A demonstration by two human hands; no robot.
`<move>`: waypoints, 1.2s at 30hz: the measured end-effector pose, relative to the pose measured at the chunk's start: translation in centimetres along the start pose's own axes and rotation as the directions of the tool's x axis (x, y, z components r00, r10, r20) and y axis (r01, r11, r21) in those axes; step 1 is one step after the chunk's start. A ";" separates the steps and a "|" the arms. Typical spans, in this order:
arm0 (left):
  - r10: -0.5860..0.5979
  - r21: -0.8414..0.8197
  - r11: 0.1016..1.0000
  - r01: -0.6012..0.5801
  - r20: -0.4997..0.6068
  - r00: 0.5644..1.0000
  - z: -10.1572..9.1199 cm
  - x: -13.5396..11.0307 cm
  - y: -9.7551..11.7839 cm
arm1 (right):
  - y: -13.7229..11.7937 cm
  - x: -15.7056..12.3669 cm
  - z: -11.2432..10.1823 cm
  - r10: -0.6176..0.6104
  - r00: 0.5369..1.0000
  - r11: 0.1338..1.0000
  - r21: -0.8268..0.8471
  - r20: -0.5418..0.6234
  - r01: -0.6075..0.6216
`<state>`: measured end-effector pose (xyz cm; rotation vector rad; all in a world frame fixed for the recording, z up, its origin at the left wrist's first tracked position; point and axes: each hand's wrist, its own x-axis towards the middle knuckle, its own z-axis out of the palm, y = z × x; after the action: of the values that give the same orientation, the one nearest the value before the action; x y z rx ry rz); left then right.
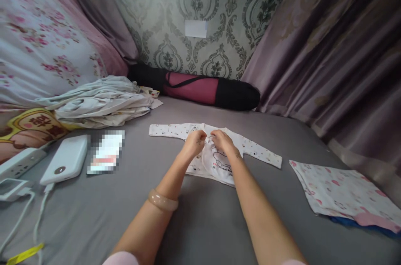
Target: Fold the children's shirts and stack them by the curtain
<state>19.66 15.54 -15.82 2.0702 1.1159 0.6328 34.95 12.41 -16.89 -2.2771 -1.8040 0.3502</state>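
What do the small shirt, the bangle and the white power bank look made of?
Small shirt: probably cotton knit, matte; thin and soft-looking, with a printed front.
Bangle: polished, beige-brown; slightly cloudy with glossy highlights. Stone or resin, can't tell which.
White power bank: likely moulded plastic, smooth; uniform white with rounded edges.

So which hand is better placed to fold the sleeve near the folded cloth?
Probably the right hand: it's nearer that sleeve than the left hand, on the same side of the shirt.
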 end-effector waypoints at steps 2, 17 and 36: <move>-0.021 0.007 1.000 0.021 0.026 0.999 0.2 0.9 0.1 | 0.0 -0.1 0.4 0.027 1.000 1.000 -0.008 0.007 -0.027; -0.189 0.172 0.967 0.188 -0.012 0.982 3.0 1.9 -0.4 | 2.1 0.7 0.7 0.047 0.995 0.931 0.366 -0.083 -0.014; -0.347 -0.524 0.739 0.423 0.242 0.906 4.0 3.2 -0.5 | 1.6 0.8 0.2 0.167 0.981 0.633 0.751 0.102 -0.186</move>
<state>23.73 17.09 -18.45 1.2944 1.0755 0.5286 36.58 12.82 -17.62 -1.8019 -1.0871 0.9671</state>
